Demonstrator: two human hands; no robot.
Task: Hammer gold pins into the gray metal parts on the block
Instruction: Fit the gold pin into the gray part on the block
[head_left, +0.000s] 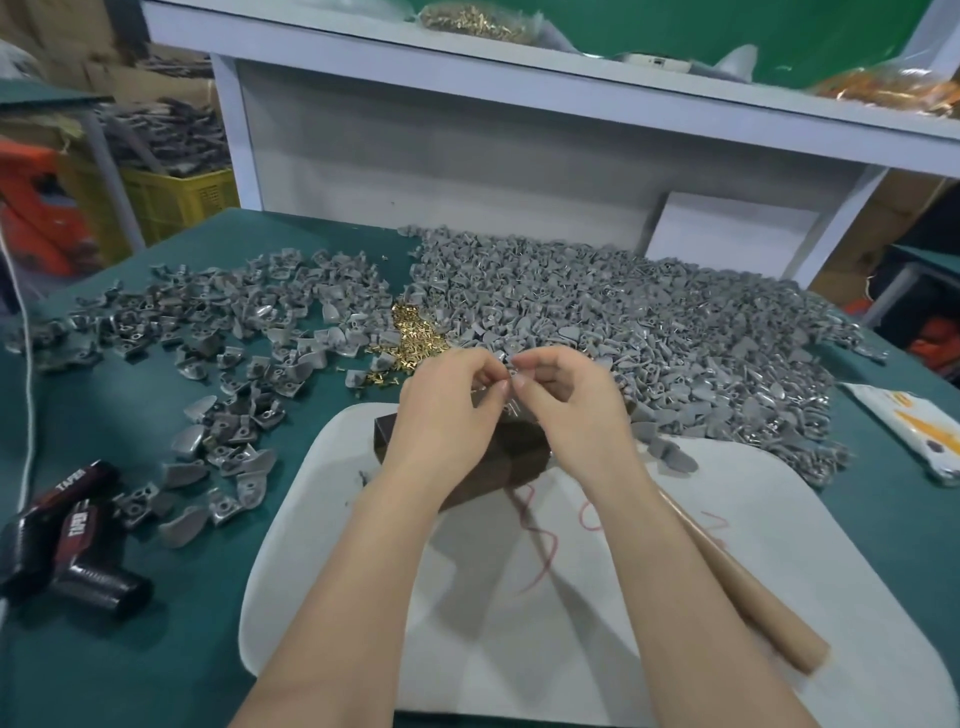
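A dark brown block (498, 457) lies on a white board (675, 519) in front of me. Both my hands hover over the block's far end. My left hand (449, 400) and my right hand (566, 395) meet fingertip to fingertip and pinch a small gray metal part (506, 361) between them; most of the part is hidden by my fingers. A loose heap of gold pins (410, 338) lies on the green table just beyond my left hand. The wooden hammer handle (748, 592) lies on the board under my right forearm, its head out of sight.
A large pile of gray metal parts (649, 332) covers the table's far right. A thinner scatter of gray parts (208, 332) lies at the left. A black and red tool (67, 540) lies at the left front. A white shelf unit (467, 145) stands behind.
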